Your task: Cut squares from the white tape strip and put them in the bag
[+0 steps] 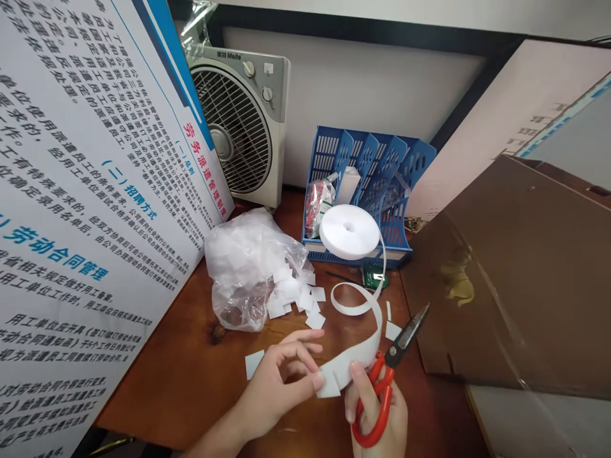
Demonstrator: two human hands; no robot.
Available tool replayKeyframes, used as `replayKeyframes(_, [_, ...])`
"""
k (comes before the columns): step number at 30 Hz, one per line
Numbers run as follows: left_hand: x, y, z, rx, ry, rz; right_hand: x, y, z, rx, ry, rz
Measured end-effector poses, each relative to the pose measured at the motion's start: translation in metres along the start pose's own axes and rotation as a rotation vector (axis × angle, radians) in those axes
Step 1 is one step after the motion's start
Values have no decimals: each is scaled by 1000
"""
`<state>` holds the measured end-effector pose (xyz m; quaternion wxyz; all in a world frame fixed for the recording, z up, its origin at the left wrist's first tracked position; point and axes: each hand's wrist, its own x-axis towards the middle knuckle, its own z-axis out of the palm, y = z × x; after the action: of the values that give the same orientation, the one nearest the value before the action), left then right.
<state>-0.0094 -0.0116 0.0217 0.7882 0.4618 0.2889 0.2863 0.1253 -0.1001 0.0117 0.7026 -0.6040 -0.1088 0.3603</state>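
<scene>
My left hand (pixel 281 375) pinches a small white square (pixel 329 385) between thumb and forefinger, with its other fingers stretched out. The square lies against the end of a white strip of tape (pixel 357 353); whether they are joined I cannot tell. Red-handled scissors (pixel 379 407) are in my right hand (pixel 377 413), blades pointing up and to the right. The right thumb also presses on the strip. From there the strip curls up to a white roll (pixel 349 230) in front of a blue file rack. Several cut white squares (pixel 298 296) lie by a clear plastic bag (pixel 248 254).
The blue file rack (pixel 405 191) holds a small bag and a white box. A box fan (pixel 238 127) stands at the back left. A printed board (pixel 95 210) leans along the left, and a brown cardboard panel (pixel 515 267) on the right. The wooden table (pixel 191 381) lies beneath.
</scene>
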Motion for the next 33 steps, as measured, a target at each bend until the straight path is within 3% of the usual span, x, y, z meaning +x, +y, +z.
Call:
replayKeyframes(4, [6, 2, 4, -66, -38, -63, -2, 5, -2, 1, 65, -12])
replayKeyframes(11, [16, -10, 15, -19, 114, -118, -5, 9, -2, 10, 34, -27])
replayKeyframes(16, [16, -6, 15, 93, 155, -78, -6, 9, -2, -148, 57, -8])
replayKeyframes(23, [21, -14, 17, -95, 128, -186, -3, 9, 2, -43, 142, -31])
replayKeyframes(33, [16, -8, 18, -18, 144, -115, -1, 3, 3, -4, 38, 3])
